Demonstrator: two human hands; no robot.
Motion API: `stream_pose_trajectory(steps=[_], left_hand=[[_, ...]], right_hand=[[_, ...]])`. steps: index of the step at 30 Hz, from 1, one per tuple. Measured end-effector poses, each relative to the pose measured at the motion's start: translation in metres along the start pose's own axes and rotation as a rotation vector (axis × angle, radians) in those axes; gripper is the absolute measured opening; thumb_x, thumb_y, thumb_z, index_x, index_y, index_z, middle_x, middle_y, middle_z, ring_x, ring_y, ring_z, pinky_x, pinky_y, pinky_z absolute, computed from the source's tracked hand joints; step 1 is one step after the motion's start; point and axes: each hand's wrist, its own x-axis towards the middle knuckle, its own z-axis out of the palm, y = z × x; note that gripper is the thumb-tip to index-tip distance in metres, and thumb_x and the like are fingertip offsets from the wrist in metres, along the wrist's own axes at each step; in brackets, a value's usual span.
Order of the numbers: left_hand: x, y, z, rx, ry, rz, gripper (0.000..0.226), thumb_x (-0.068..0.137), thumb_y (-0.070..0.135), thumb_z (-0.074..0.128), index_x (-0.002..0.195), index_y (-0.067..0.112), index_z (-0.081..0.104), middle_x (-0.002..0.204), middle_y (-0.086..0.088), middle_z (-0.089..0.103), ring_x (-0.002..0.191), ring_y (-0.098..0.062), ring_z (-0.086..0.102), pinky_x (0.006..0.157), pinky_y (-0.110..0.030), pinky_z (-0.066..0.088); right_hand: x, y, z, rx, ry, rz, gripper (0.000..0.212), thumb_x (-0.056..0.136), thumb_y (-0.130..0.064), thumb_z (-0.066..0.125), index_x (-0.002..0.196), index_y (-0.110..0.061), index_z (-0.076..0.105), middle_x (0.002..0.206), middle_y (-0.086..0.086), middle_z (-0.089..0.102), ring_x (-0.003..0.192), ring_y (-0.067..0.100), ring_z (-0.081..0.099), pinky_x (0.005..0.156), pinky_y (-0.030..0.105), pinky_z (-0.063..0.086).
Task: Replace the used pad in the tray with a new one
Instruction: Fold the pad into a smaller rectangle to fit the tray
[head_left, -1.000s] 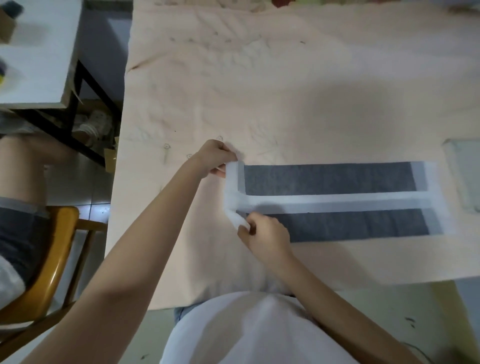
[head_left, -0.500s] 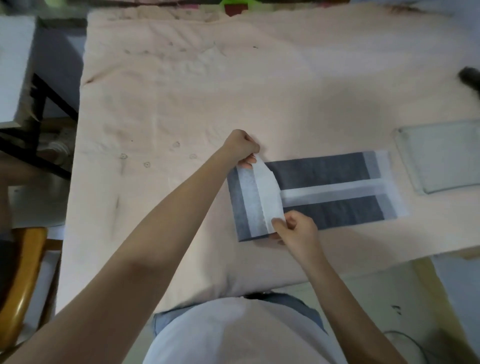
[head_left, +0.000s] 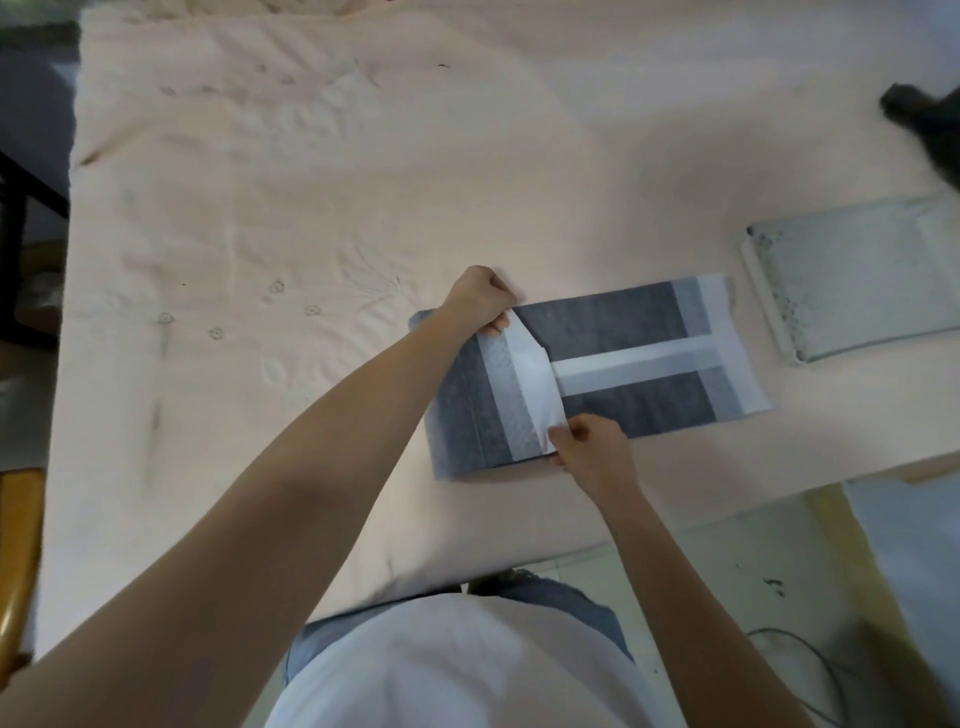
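Hands (head_left: 535, 374) on unlabelled pad (head_left: 613, 322).

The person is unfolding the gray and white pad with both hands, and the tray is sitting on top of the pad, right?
Not quite. Both hands, left hand and right hand, do hold the gray and white pad, but the tray is not on top of it. The head view shows the tray lying beside the pad, off to its right on the table, apart from it.

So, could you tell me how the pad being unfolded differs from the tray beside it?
The pad is dark grey with white strips; the tray is pale grey. Both hands, left and right, grip the pad's folded white flap; the tray lies untouched. Both rest flat on the pink cloth.
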Motion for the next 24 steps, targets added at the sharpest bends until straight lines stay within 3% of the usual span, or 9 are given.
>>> stream_pose_trajectory(steps=[4,7,9,12,14,18,21,23,24], left_hand=[[0.0,0.001,0.008,-0.065,-0.012,0.005,0.021,0.093,0.009,0.056,0.073,0.011,0.048,0.065,-0.009,0.059,0.052,-0.017,0.057,0.047,-0.024,0.052],[-0.001,0.003,0.012,-0.152,-0.066,-0.008,0.017,0.092,0.002,0.054,0.078,0.011,0.05,0.069,-0.01,0.058,0.053,-0.018,0.053,0.043,-0.023,0.045],[-0.003,0.002,0.01,-0.253,-0.12,-0.007,0.014,0.091,-0.003,0.051,0.086,0.01,0.052,0.072,-0.013,0.059,0.061,-0.022,0.049,0.05,-0.025,0.038],[-0.009,-0.009,0.002,-0.254,-0.042,0.092,0.014,0.092,0.005,0.052,0.104,0.008,0.057,0.083,-0.012,0.065,0.071,-0.025,0.056,0.062,-0.032,0.046],[-0.021,-0.03,-0.007,-0.029,0.137,0.201,0.019,0.092,0.017,0.053,0.108,0.012,0.062,0.095,-0.007,0.066,0.085,-0.022,0.061,0.077,-0.034,0.048],[-0.055,-0.099,-0.009,0.705,0.522,0.51,0.047,0.092,0.028,0.033,0.124,0.007,0.06,0.126,-0.011,0.061,0.117,-0.03,0.056,0.096,-0.039,0.042],[-0.064,-0.136,0.001,0.92,0.516,0.497,0.055,0.098,0.032,0.025,0.141,0.003,0.041,0.149,-0.012,0.038,0.14,-0.028,0.032,0.116,-0.042,0.018],[-0.064,-0.146,0.005,0.941,0.498,0.45,0.057,0.099,0.035,0.023,0.144,0.002,0.035,0.152,-0.013,0.032,0.142,-0.027,0.026,0.117,-0.041,0.01],[-0.063,-0.147,0.005,0.945,0.493,0.438,0.058,0.099,0.036,0.023,0.144,0.002,0.035,0.152,-0.013,0.031,0.142,-0.027,0.026,0.117,-0.041,0.01]], right_hand=[[0.008,0.009,-0.003,-0.044,-0.025,0.006,0.024,0.085,-0.021,0.054,0.072,-0.002,0.063,0.069,0.009,0.07,0.069,0.028,0.065,0.065,0.037,0.052],[0.011,0.015,-0.006,-0.091,-0.047,0.0,0.023,0.085,-0.02,0.053,0.073,-0.005,0.064,0.067,0.003,0.07,0.062,0.018,0.062,0.065,0.033,0.051],[0.013,0.019,-0.007,-0.117,-0.059,-0.019,0.024,0.087,-0.021,0.052,0.071,-0.006,0.064,0.064,0.001,0.07,0.055,0.008,0.06,0.063,0.031,0.05],[0.016,0.026,-0.006,-0.123,-0.059,-0.043,0.023,0.09,-0.024,0.054,0.073,-0.011,0.062,0.066,0.001,0.069,0.058,0.008,0.064,0.06,0.03,0.049],[0.018,0.029,-0.007,-0.19,-0.026,-0.084,0.02,0.09,-0.027,0.055,0.075,-0.013,0.061,0.068,-0.001,0.067,0.064,0.014,0.064,0.055,0.025,0.043],[0.02,0.027,-0.009,-0.477,0.136,-0.2,0.021,0.09,-0.025,0.055,0.075,-0.011,0.057,0.065,0.0,0.059,0.055,0.015,0.052,0.044,0.022,0.026],[0.024,0.015,0.002,-0.59,0.364,-0.415,0.014,0.083,-0.014,0.059,0.072,-0.007,0.054,0.068,0.008,0.055,0.059,0.022,0.051,0.047,0.024,0.032],[0.029,0.002,0.016,-0.583,0.454,-0.589,0.015,0.084,-0.018,0.05,0.081,-0.005,0.059,0.078,0.01,0.059,0.071,0.026,0.057,0.056,0.031,0.043],[0.031,-0.008,0.024,-0.578,0.431,-0.651,0.025,0.086,-0.021,0.045,0.092,-0.004,0.062,0.09,0.012,0.064,0.082,0.028,0.061,0.067,0.034,0.049]])
